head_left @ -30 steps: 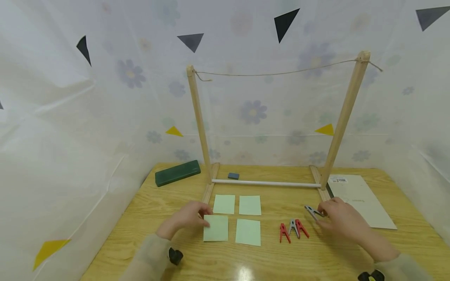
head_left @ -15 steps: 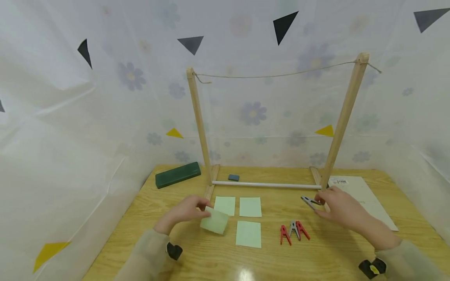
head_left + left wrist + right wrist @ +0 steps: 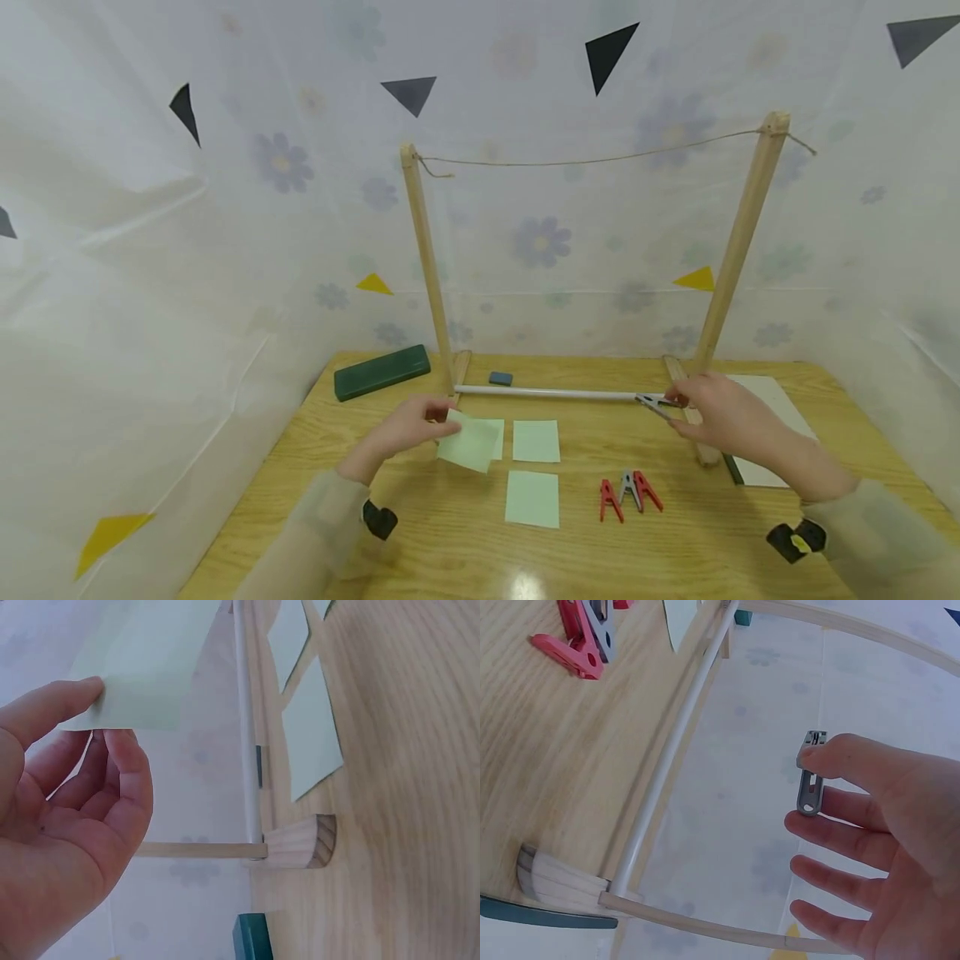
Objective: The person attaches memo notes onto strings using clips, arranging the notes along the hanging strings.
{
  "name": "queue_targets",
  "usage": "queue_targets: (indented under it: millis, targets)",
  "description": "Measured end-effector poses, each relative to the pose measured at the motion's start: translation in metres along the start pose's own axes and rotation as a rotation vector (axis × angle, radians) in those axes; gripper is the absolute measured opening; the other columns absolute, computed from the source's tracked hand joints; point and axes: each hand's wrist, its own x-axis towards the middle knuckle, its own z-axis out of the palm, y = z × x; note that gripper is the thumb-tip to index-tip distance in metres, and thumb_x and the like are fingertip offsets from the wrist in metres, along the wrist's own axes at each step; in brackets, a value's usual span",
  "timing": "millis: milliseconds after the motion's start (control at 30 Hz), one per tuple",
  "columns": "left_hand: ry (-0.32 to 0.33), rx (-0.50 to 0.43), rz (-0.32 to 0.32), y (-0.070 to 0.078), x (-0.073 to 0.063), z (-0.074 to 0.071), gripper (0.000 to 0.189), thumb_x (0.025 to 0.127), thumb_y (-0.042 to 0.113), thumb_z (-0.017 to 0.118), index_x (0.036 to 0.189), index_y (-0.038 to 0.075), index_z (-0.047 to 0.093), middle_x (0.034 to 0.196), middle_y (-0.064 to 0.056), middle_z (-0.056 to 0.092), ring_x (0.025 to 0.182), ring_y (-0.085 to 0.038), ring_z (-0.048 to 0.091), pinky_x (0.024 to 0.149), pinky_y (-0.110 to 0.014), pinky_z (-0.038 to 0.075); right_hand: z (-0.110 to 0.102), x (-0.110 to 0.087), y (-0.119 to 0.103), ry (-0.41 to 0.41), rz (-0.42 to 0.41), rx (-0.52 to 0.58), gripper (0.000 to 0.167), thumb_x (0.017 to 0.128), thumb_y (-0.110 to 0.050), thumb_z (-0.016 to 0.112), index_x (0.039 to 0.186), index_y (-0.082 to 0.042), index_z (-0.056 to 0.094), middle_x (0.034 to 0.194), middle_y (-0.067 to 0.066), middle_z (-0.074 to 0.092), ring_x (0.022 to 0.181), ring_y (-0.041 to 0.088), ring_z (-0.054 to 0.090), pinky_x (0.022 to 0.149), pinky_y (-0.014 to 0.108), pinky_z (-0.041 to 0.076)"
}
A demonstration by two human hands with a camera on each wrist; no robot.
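Observation:
Between thumb and fingers my left hand (image 3: pixel 405 429) pinches a pale green paper square (image 3: pixel 471 443) by its edge, raised off the table and tilted. The left wrist view shows the thumb on the near face of this paper square (image 3: pixel 146 675). Behind it a second paper square (image 3: pixel 498 433) is partly hidden; two more, a back one (image 3: pixel 536 442) and a front one (image 3: pixel 532 498), lie flat. My right hand (image 3: pixel 729 417) holds a grey clothespin (image 3: pixel 810 784) with thumb and index finger, above the table by the right post. A grey clothespin (image 3: pixel 628 490) lies between two red ones (image 3: pixel 610 502).
A wooden frame has a left post (image 3: pixel 426 258), a right post (image 3: pixel 746 242), twine (image 3: pixel 555 163) tied across the top and a white rod (image 3: pixel 555 393) low down. A green case (image 3: pixel 382 372), a blue eraser (image 3: pixel 501 379) and a notebook (image 3: pixel 776 408) lie around it.
My left hand has lifted the front-left paper square off the table and moved it up and slightly right. The right hand has risen and shifted slightly left with the grey clothespin.

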Motion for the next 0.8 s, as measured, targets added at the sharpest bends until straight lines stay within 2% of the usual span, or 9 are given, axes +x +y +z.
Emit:
queue_targets:
  millis: [100,267,400,467,600,800]
  targets:
    - [0.01,0.0,0.005,0.004,0.005,-0.003,0.02,0.097,0.023,0.065,0.107,0.008,0.071,0.103,-0.008,0.068,0.088,-0.015,0.06,0.075,-0.032,0.05,-0.007,0.006,0.001,-0.004,-0.014,0.017,0.023,0.076,-0.014,0.084,0.091,-0.012,0.067,0.081,-0.001,0.065,0.071,0.015,0.058,0.058,0.032,0.05]
    - [0.015,-0.014,0.002,0.013,0.013,-0.006,0.016,0.098,0.025,0.063,0.098,0.009,0.068,0.089,-0.005,0.059,0.079,-0.016,0.05,0.071,-0.034,0.043,-0.016,0.017,0.005,0.01,-0.044,0.027,0.021,0.078,-0.012,0.082,0.093,-0.013,0.067,0.085,-0.001,0.066,0.075,0.018,0.058,0.06,0.034,0.048]
    - [0.041,-0.038,0.01,0.021,0.019,-0.007,0.017,0.098,0.023,0.063,0.088,0.009,0.061,0.081,-0.003,0.049,0.076,-0.017,0.042,0.07,-0.034,0.037,-0.023,0.025,0.006,0.061,-0.093,0.016,0.024,0.075,-0.009,0.083,0.095,-0.008,0.069,0.084,-0.001,0.064,0.076,0.019,0.056,0.064,0.039,0.049]
    - [0.063,-0.056,0.005,0.026,0.022,-0.006,0.018,0.098,0.023,0.063,0.086,0.009,0.06,0.079,-0.002,0.049,0.075,-0.017,0.042,0.07,-0.034,0.038,-0.028,0.029,0.005,0.096,-0.118,0.017,0.025,0.074,-0.007,0.083,0.095,-0.006,0.07,0.084,0.0,0.064,0.077,0.019,0.057,0.065,0.04,0.05]
    - [0.118,-0.101,-0.017,0.032,0.029,-0.006,0.018,0.097,0.023,0.064,0.087,0.008,0.063,0.083,-0.003,0.055,0.077,-0.017,0.048,0.073,-0.038,0.044,-0.038,0.038,0.004,0.139,-0.13,0.018,0.026,0.076,-0.006,0.081,0.099,-0.004,0.07,0.087,0.002,0.064,0.079,0.02,0.059,0.068,0.042,0.051]
    - [0.178,-0.166,-0.068,0.042,0.037,-0.012,0.023,0.098,0.025,0.064,0.11,0.006,0.068,0.106,-0.011,0.065,0.091,-0.022,0.057,0.078,-0.039,0.05,-0.053,0.058,0.0,0.141,-0.097,0.054,0.025,0.079,-0.005,0.08,0.102,-0.004,0.07,0.091,0.006,0.064,0.081,0.023,0.059,0.069,0.043,0.05]
